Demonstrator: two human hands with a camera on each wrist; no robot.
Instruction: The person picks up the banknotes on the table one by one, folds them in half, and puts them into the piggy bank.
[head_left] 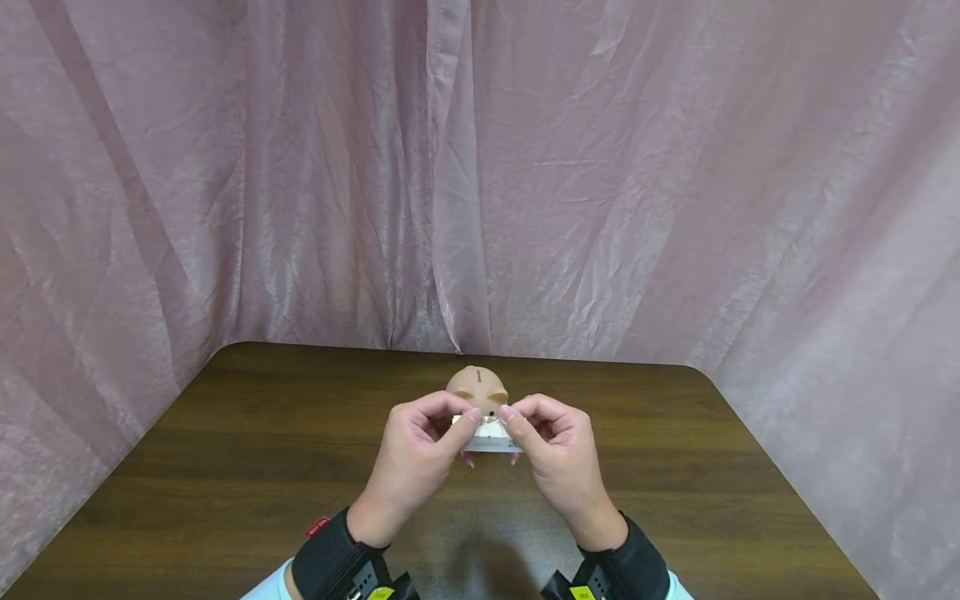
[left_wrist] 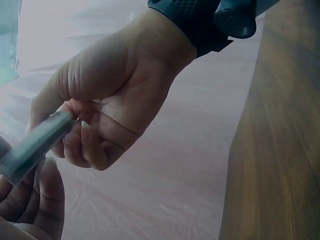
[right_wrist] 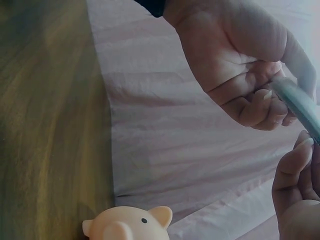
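Observation:
Both hands are raised close together over the table. My left hand (head_left: 416, 454) pinches one end of a small, flat white box-like piece (head_left: 491, 440) between thumb and fingers. The other end is pinched the same way by my right hand (head_left: 566, 454). Dark print shows near its right corner. Seen from the wrists, the piece (left_wrist: 37, 145) looks thin and pale grey-green, with fingers curled beneath it. A peach pig figure (head_left: 477, 381), with a dark slot-like mark on top, stands just beyond the hands, its lower part hidden by them; its snout and eye show in the right wrist view.
A brown wood-grain table (head_left: 262, 433) with rounded far corners lies under the hands. Pink curtains (head_left: 562, 183) hang behind it and along the sides. Black wrist straps with cameras (head_left: 337, 558) sit on both wrists.

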